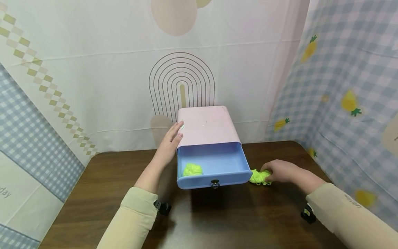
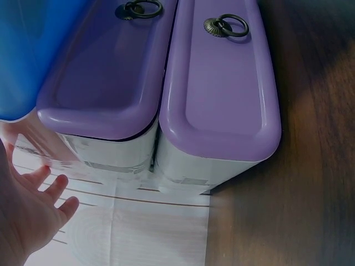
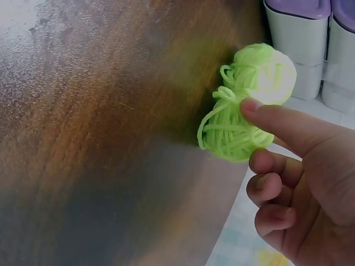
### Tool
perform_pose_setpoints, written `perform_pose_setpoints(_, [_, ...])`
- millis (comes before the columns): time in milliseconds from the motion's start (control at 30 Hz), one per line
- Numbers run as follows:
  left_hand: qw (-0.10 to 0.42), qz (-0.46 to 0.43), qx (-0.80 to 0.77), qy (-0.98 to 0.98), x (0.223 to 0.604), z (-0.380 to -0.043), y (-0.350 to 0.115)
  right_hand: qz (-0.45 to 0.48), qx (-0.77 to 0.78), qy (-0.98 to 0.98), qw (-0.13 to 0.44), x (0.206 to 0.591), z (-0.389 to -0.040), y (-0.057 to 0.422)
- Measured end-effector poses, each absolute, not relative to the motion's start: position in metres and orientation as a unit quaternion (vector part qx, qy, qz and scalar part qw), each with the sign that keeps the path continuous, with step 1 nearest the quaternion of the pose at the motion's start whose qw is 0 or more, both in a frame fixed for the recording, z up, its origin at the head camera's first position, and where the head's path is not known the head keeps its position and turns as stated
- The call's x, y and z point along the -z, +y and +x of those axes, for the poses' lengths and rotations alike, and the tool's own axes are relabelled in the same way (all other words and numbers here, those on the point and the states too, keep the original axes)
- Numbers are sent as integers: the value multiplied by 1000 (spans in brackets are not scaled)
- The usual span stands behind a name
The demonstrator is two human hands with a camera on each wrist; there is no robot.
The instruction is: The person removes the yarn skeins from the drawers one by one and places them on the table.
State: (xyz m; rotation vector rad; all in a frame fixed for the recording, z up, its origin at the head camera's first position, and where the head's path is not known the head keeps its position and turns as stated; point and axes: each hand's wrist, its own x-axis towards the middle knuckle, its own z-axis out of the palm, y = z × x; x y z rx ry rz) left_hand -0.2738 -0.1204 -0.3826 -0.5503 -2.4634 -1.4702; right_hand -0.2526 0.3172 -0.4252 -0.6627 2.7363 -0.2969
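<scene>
A small drawer cabinet [image 1: 203, 124] with a pink top stands on the table, its blue top drawer [image 1: 222, 159] pulled out. A neon yellow-green yarn bundle [image 1: 192, 169] lies in the drawer's front left corner. My left hand [image 1: 168, 143] touches the cabinet's left upper side with fingers extended; the left wrist view shows that hand [image 2: 33, 213] beside the cabinet. Right of the drawer, my right hand [image 1: 281, 170] pinches another neon yellow-green yarn bundle [image 1: 258, 177]. In the right wrist view the thumb presses on this yarn [image 3: 236, 124], which narrows at its middle, and the other fingers are curled.
Below the blue drawer are two closed purple drawer fronts [image 2: 222, 83], each with a metal ring pull [image 2: 236, 25]. The brown wooden table [image 1: 242, 221] runs back to a patterned cloth backdrop [image 1: 118, 86]. A checked cloth [image 1: 348, 103] hangs along the right side.
</scene>
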Motion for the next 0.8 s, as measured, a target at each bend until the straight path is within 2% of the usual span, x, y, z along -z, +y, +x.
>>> perform_pose_setpoints(567, [106, -185, 503, -838, 382, -272, -120, -220, 142, 951, 165, 410, -252, 324])
perform_pose_setpoints(800, [102, -185, 504, -837, 382, -273, -120, -222, 158, 951, 145, 380, -254, 325])
